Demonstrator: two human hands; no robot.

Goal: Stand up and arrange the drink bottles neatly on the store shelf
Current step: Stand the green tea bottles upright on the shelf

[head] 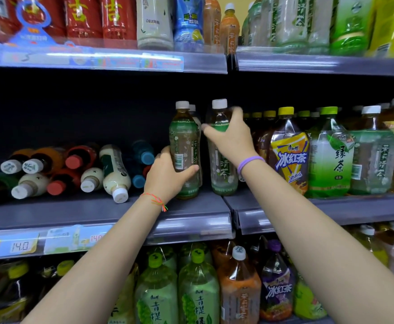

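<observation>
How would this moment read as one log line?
left hand: grips upright tea bottle | right hand: grips second bottle | fallen bottles: remaining

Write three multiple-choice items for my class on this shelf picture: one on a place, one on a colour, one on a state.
1. Where do the toppled bottles lie?
A. On the middle shelf, to the left of the hands
B. On the top shelf
C. On the floor

2. What colour is the band on the right wrist?
A. Red
B. Purple
C. Black

3. How is the bottle in the left hand placed?
A. Lying flat
B. Upside down
C. Upright

Answers:
1 A: they lie on their sides, caps toward the camera.
2 B: a purple band circles the wrist below the right hand.
3 C: its white cap points up.
</observation>
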